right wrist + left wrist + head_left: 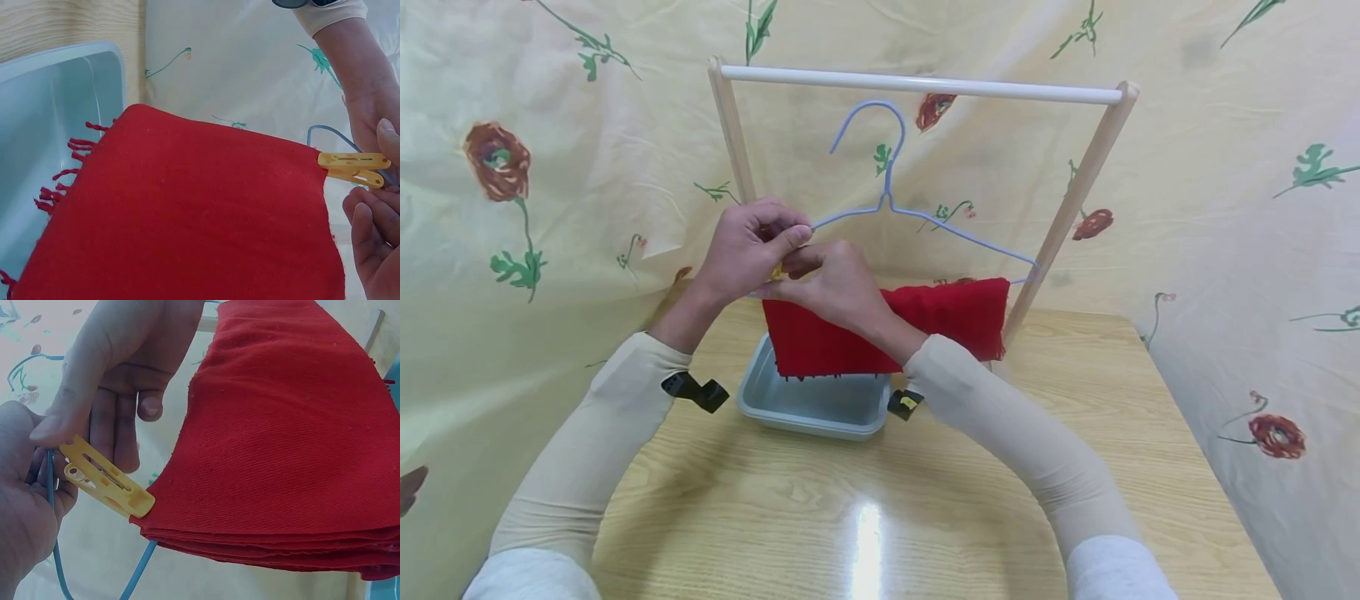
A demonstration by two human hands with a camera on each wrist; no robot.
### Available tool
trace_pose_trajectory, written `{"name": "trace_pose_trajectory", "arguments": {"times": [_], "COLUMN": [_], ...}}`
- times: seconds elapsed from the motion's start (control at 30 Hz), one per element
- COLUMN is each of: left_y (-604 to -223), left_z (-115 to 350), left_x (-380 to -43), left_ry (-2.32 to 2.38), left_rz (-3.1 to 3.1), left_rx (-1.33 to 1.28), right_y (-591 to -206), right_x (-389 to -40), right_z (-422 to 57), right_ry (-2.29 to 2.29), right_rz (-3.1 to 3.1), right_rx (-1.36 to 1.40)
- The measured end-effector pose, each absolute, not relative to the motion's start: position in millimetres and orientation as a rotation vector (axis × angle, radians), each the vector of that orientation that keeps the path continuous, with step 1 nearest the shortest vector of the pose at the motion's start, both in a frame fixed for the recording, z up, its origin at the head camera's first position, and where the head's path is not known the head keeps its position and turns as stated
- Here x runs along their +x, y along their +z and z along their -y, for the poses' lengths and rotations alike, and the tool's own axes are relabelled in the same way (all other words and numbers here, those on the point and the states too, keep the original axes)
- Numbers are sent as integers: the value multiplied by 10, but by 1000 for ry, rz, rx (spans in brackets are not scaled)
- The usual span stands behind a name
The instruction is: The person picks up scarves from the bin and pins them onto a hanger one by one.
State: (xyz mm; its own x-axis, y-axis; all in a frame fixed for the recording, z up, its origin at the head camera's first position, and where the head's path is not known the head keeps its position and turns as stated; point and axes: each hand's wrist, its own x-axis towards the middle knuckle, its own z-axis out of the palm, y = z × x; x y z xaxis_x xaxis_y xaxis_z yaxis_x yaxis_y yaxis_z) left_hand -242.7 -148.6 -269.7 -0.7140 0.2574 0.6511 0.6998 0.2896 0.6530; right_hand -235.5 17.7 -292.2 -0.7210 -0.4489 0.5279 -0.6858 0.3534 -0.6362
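Observation:
My left hand (748,250) grips the wire of a blue hanger (962,233) near its left end. A folded red cloth (955,317) hangs over the hanger's lower bar. At the cloth's upper left corner a yellow clothespin (109,478) bites cloth and bar, its handles spread apart. My right hand (842,283) is right beside the clothespin, thumb extended and fingers loosely bent. In the right wrist view those fingers (369,219) stay clear of the clothespin (353,165). Whether the right thumb touches a handle is hard to tell.
Behind the hanger stands a wooden rack with a white rail (925,83). Under the cloth a pale blue tub (808,425) sits on the wooden table (760,517). A floral curtain (587,167) hangs behind and at the sides.

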Motion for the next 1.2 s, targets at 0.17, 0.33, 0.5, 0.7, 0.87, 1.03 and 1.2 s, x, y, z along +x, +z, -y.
{"name": "trace_pose_trajectory", "arguments": {"times": [0.17,0.33,0.5,0.7,0.87,1.03,1.2], "left_y": [-2698,-2691,-2674,-2662,-2666,-2651,-2637], "left_z": [1503,1521,1542,1553,1582,1622,1648], "left_x": [-2421,-2426,-2434,-2438,-2429,-2419,-2418], "left_ry": [-1418,-1392,-1373,-1374,-1387,-1376,-1348], "left_rz": [2143,2144,2125,2110,2124,2114,2132], "left_rx": [-847,-853,-869,-878,-858,-869,-868], "right_y": [-2890,-2842,-2792,-2749,-2766,-2771,-2795], "right_x": [-2314,-2224,-2129,-2038,-1977,-1909,-1841], "right_z": [-243,-349,-503,-763,-1013,-1248,-1489], "right_ry": [1293,1338,1419,1440,1391,1391,1415], "right_rz": [2404,2448,2431,2353,2287,2209,2203], "right_rx": [979,943,917,915,938,923,892]}}
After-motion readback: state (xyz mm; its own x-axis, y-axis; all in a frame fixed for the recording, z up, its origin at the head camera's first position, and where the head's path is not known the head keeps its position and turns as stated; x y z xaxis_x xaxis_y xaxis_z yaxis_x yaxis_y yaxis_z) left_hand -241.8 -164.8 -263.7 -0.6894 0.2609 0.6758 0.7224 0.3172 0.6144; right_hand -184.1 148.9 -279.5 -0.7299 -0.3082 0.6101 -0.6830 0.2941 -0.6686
